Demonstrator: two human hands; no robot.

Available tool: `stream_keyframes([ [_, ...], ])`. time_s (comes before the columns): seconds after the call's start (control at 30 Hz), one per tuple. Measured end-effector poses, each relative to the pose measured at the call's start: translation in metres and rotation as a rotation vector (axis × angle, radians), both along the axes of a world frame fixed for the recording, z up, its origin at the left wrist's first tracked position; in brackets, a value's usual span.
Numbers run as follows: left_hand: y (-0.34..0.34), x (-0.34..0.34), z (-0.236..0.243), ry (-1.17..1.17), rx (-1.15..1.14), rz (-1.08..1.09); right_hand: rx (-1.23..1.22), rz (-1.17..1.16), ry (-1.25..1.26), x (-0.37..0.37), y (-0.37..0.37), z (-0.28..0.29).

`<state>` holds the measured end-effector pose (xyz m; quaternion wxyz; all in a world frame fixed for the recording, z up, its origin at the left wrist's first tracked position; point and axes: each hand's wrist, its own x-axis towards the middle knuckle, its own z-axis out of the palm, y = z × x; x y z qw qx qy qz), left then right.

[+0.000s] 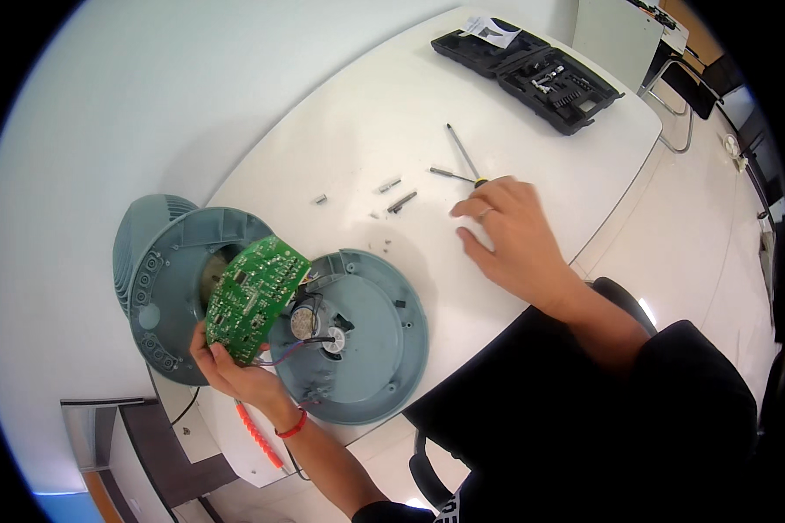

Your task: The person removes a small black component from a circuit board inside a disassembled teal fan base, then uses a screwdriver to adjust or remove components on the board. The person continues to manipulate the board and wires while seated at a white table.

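My left hand (235, 376) grips a green circuit board (255, 296) by its lower edge and holds it tilted above two grey-blue round housing parts. Thin wires (290, 350) run from the board toward the right-hand round shell (371, 336), where a small motor (305, 321) and a white hub (333, 340) show. The other housing part (167, 327) stands to the left, partly hidden by the board. Over the table my right hand (519, 240) is open, thumb and fingers apart, slightly blurred. Just beyond its fingers lies a screwdriver (467, 154), its yellow-and-black handle partly covered by the hand.
A slim metal driver shaft (449, 174) lies by the screwdriver. Small metal bits (401, 202) and screws are scattered left of it. At the far end sits an opened black tool case (558, 87) with a leaflet (493, 32). An orange coiled sleeve (259, 436) hangs at the near left edge.
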<state>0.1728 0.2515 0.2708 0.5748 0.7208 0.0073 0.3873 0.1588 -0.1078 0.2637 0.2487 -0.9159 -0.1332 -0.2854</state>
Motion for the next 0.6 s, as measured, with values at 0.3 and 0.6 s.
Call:
stream_keyframes([
  [0.3,0.017,0.0,-0.013,-0.152,0.237,-0.089,-0.304,0.397,0.158,0.064,0.045,-0.015],
  [0.6,0.032,-0.001,-0.004,-0.142,0.69,-0.066,-0.217,0.537,0.214,0.083,0.054,-0.019],
])
